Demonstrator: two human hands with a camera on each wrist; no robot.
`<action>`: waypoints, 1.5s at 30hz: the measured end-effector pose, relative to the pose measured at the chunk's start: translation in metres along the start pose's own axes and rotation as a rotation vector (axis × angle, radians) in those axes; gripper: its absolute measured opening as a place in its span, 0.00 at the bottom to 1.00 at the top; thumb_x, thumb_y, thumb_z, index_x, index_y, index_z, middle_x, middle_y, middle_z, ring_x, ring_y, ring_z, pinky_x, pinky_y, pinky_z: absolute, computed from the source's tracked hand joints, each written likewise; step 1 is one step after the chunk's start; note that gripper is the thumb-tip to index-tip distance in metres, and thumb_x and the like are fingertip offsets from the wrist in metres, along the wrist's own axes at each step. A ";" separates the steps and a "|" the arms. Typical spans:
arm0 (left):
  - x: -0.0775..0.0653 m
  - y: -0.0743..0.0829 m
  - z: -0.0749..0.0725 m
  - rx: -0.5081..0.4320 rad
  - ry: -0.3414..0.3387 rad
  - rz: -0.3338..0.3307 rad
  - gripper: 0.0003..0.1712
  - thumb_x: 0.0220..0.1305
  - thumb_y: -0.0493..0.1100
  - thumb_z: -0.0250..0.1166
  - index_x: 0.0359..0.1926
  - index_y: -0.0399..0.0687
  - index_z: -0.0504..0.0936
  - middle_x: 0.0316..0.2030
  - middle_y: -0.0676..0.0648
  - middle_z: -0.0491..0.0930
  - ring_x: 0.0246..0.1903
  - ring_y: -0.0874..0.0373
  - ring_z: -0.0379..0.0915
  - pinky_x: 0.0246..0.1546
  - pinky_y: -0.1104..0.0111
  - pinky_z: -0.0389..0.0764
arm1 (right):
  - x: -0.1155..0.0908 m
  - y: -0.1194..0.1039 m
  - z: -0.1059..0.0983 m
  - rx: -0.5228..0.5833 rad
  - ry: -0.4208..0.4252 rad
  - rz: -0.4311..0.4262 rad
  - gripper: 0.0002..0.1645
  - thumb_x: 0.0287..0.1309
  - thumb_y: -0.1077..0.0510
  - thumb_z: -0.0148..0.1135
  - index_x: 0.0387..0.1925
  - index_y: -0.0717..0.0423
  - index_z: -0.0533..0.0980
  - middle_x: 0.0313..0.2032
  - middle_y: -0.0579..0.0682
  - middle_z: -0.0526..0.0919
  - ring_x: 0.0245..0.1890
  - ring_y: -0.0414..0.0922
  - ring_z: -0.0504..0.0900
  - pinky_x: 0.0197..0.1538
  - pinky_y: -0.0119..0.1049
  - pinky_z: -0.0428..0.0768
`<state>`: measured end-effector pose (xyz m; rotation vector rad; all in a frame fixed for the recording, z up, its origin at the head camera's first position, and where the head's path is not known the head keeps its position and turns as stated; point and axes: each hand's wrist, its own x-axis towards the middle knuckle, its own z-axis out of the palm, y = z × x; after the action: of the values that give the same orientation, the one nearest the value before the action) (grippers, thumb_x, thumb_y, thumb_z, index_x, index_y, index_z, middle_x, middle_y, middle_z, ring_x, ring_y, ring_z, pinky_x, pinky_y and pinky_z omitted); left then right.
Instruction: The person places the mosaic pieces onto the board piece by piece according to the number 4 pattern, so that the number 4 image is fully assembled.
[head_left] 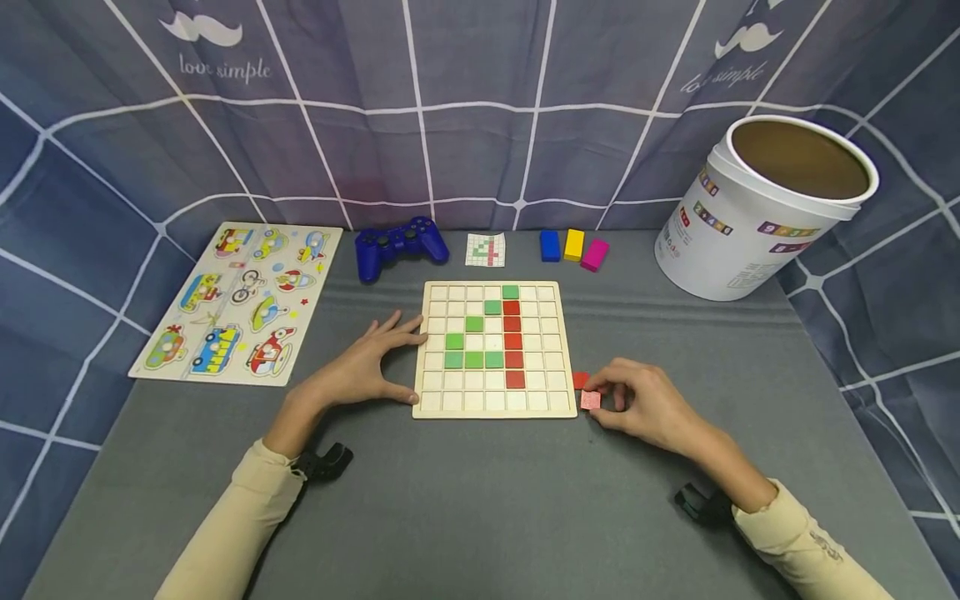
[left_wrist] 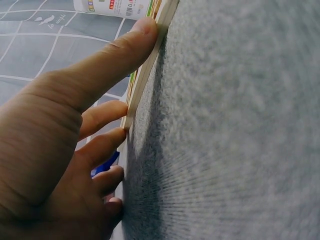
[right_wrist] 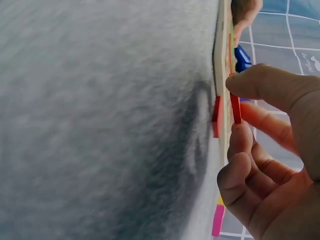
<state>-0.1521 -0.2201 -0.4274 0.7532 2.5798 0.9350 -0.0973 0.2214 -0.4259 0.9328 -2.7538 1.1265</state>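
A wooden grid board [head_left: 450, 402] lies flat in the middle of the table. Green tiles [head_left: 474, 359] form a stepped outline on it, with a column of red tiles [head_left: 513, 341] beside them. My left hand [head_left: 367, 358] rests at the board's left edge, thumb and fingertips touching it, fingers spread. Just off the board's lower right corner, my right hand [head_left: 648, 404] pinches a red square tile [head_left: 591, 400] between thumb and fingers; it shows edge-on in the right wrist view. Another red tile [head_left: 580, 380] lies on the table against the board's right side.
Behind the board sit a small pattern card [head_left: 486, 250], a blue game controller [head_left: 401, 247] and blue [head_left: 550, 246], yellow [head_left: 573, 245] and pink [head_left: 595, 255] blocks. A vehicle puzzle board [head_left: 240, 304] lies at left. A white bucket [head_left: 727, 225] stands at back right.
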 end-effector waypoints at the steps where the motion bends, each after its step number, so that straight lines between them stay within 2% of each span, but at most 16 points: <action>1: 0.000 0.000 0.000 0.001 0.000 0.002 0.55 0.42 0.58 0.83 0.72 0.51 0.70 0.78 0.53 0.50 0.77 0.45 0.32 0.73 0.44 0.32 | 0.001 0.000 0.000 0.015 0.003 -0.015 0.21 0.42 0.67 0.78 0.39 0.46 0.84 0.30 0.39 0.80 0.23 0.38 0.75 0.26 0.27 0.73; 8: 0.001 -0.001 0.000 -0.001 -0.004 0.006 0.55 0.43 0.59 0.82 0.72 0.51 0.70 0.78 0.53 0.49 0.77 0.45 0.32 0.73 0.44 0.32 | 0.015 -0.010 0.008 0.075 -0.030 -0.034 0.20 0.43 0.67 0.77 0.40 0.48 0.85 0.31 0.41 0.80 0.23 0.38 0.76 0.25 0.28 0.73; 14: 0.000 -0.001 0.000 -0.001 -0.002 0.000 0.55 0.42 0.59 0.83 0.72 0.51 0.70 0.78 0.53 0.50 0.77 0.45 0.32 0.73 0.44 0.32 | 0.030 -0.020 0.021 0.086 -0.057 -0.055 0.18 0.44 0.67 0.77 0.39 0.49 0.84 0.27 0.44 0.78 0.22 0.39 0.75 0.25 0.28 0.73; 21: 0.000 -0.001 0.000 0.009 0.002 0.012 0.55 0.43 0.59 0.82 0.72 0.51 0.70 0.78 0.53 0.50 0.77 0.45 0.32 0.73 0.44 0.32 | 0.045 -0.029 0.034 0.074 -0.099 -0.082 0.16 0.46 0.64 0.77 0.38 0.49 0.84 0.25 0.43 0.77 0.23 0.39 0.75 0.27 0.31 0.73; 30: -0.001 -0.001 0.000 0.004 0.007 0.006 0.55 0.43 0.58 0.82 0.72 0.50 0.70 0.78 0.53 0.49 0.77 0.45 0.32 0.73 0.44 0.32 | 0.060 -0.034 0.047 0.050 -0.129 -0.139 0.12 0.47 0.63 0.78 0.36 0.50 0.85 0.27 0.41 0.78 0.22 0.38 0.74 0.28 0.30 0.71; 39: -0.001 -0.001 0.000 0.004 0.007 0.013 0.55 0.43 0.59 0.82 0.72 0.50 0.70 0.78 0.53 0.49 0.77 0.45 0.33 0.73 0.43 0.32 | 0.067 -0.042 0.050 0.020 -0.178 -0.099 0.11 0.49 0.59 0.78 0.36 0.47 0.86 0.27 0.43 0.77 0.23 0.39 0.74 0.28 0.31 0.71; 45: -0.001 0.000 0.000 -0.002 0.005 0.010 0.55 0.43 0.57 0.83 0.72 0.50 0.70 0.78 0.52 0.49 0.77 0.44 0.32 0.73 0.43 0.32 | 0.068 -0.043 0.049 0.008 -0.201 -0.085 0.13 0.47 0.57 0.80 0.37 0.46 0.86 0.27 0.42 0.77 0.24 0.39 0.74 0.29 0.32 0.71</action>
<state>-0.1516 -0.2207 -0.4272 0.7645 2.5814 0.9427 -0.1204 0.1306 -0.4185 1.2144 -2.8312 1.0880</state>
